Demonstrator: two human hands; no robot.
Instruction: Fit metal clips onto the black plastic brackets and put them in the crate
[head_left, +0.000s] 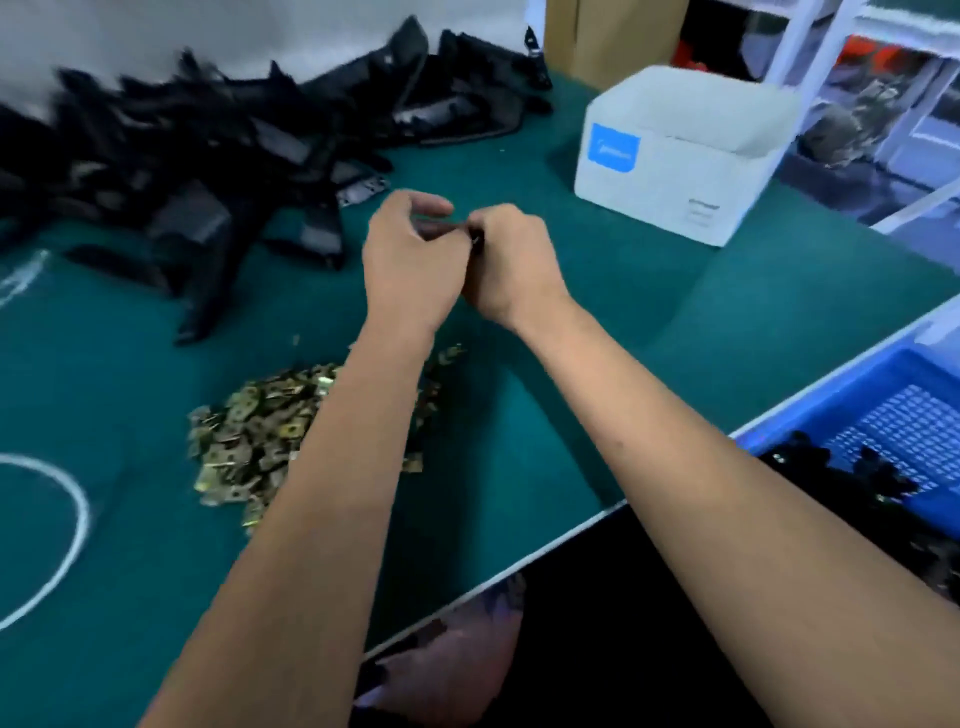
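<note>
My left hand (408, 260) and my right hand (511, 262) meet above the green table, fingers curled round a small black bracket (475, 240) that is mostly hidden between them. Whether a metal clip sits on it cannot be seen. A heap of brass-coloured metal clips (249, 441) lies on the table under my left forearm. A big pile of black plastic brackets (208, 156) covers the far left of the table. The blue crate (883, 410) stands at the right, off the table edge, with several black brackets (841, 478) in it.
A white cardboard box (680, 156) with a blue label stands at the far right of the green table (675, 312). White chalk curves (72, 519) mark the mat at the left. The table's front edge runs diagonally towards the crate. Shelving stands behind.
</note>
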